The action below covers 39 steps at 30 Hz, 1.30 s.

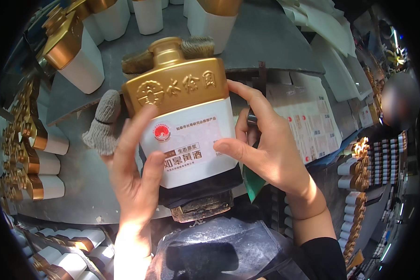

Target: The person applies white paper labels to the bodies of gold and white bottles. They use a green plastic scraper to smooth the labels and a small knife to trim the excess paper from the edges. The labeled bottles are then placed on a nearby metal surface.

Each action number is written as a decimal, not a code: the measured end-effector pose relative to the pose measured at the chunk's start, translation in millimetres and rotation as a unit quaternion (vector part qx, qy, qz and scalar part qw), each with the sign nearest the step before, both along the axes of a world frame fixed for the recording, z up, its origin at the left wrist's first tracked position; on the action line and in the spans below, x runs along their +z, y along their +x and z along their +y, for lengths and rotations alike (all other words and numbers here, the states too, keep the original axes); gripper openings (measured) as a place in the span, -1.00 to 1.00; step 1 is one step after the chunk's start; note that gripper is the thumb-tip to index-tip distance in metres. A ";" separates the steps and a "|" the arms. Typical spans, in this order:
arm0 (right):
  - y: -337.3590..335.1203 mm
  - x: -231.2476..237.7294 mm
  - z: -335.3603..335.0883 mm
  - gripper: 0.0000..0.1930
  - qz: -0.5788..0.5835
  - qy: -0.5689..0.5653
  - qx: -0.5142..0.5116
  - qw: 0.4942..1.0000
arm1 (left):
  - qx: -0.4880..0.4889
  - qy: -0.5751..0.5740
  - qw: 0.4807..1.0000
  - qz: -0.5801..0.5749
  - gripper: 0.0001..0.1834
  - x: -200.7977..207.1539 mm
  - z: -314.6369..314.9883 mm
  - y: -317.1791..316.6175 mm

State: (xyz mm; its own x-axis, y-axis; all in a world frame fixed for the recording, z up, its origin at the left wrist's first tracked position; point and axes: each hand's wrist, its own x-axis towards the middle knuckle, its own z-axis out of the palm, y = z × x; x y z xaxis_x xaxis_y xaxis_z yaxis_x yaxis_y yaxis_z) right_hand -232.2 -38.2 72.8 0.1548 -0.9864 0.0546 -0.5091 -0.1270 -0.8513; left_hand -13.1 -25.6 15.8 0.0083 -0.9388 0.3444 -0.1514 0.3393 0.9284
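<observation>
A flat-sided bottle [191, 126] with a gold upper part and a white, labelled body leans in front of me. Its lower end sits against a dark padded block [200, 186]. My left hand [137, 172] is at its left side, thumb and a finger on the front face. Grey knitted covers [105, 121] sheathe other fingers of that hand. At the right edge my right hand [270, 144] grips the bottle, thumb pressed on the label and index finger along the gold shoulder. A dark band circles one finger. Two bristly pads [198, 46] flank the neck.
Other gold-and-white bottles [81, 70] stand along the grey table [266, 42] and at the left. Printed label sheets [303, 121] lie to the right. White sheeting [322, 28] is at the far right. Bottle rows [354, 214] fill the lower right; a person [400, 100] is beyond.
</observation>
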 end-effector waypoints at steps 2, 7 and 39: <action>1.9 -5.3 3.7 -0.21 0.025 -0.008 -0.001 1.000 | 0.017 -0.004 0.995 -0.100 -0.53 4.0 6.0 3.5; 1.7 -7.5 9.8 -0.18 0.046 -0.022 -0.013 0.999 | 0.017 -0.024 0.978 -0.206 -0.52 7.6 6.6 5.9; 23.5 -48.2 87.9 -0.55 0.139 -0.086 0.149 0.975 | -0.110 -0.145 0.925 -0.334 -0.44 22.9 -15.4 7.3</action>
State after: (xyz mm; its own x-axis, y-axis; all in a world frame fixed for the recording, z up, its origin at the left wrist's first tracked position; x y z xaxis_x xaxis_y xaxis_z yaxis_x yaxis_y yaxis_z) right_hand -208.7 49.7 24.6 0.4657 -0.8753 0.1303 -0.6352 -0.4331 -0.6395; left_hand -5.8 -41.0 38.8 -0.4769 -0.7604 0.4409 -0.5560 0.6495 0.5187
